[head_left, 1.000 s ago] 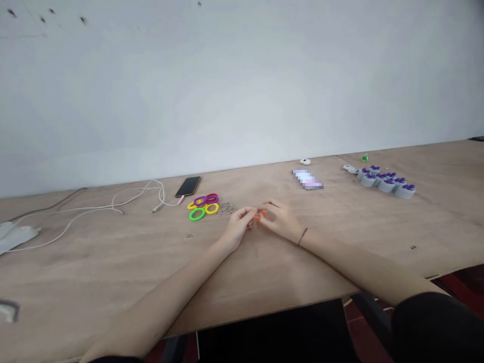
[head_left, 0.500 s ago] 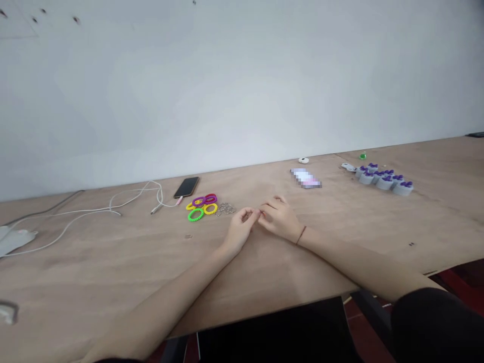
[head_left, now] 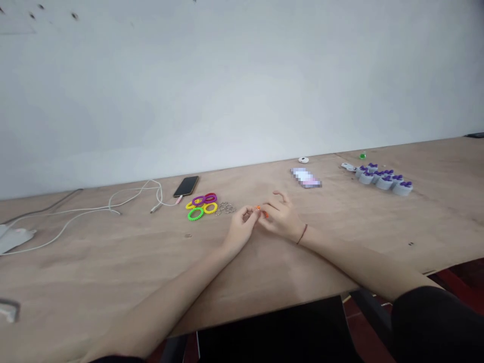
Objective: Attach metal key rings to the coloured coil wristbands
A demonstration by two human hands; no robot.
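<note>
Near the middle of the table my two hands meet at the fingertips. An orange band (head_left: 265, 215) shows in small bits between them, mostly hidden by the fingers; it resembles the coil wristbands nearby. My left hand (head_left: 242, 224) pinches it between thumb and forefinger. On its other side my right hand (head_left: 280, 216) grips it with thumb and fingers, one finger raised and bent. Just left of the hands lie several metal split rings (head_left: 226, 207). Beside them is a loose pile of coil wristbands (head_left: 195, 214) in green, yellow, purple and red.
Behind the wristbands a dark phone (head_left: 186, 186) is plugged into a white cable (head_left: 136, 189). A blurred-out phone-like item (head_left: 305, 177) and a small white object (head_left: 303, 160) lie farther back. Several grey cups with purple tops (head_left: 384, 182) stand at right, near a green item (head_left: 363, 156).
Orange bits now show between the fingertips, hidden before. My right hand has shifted slightly and one of its fingers has lifted. My left hand is almost unmoved.
</note>
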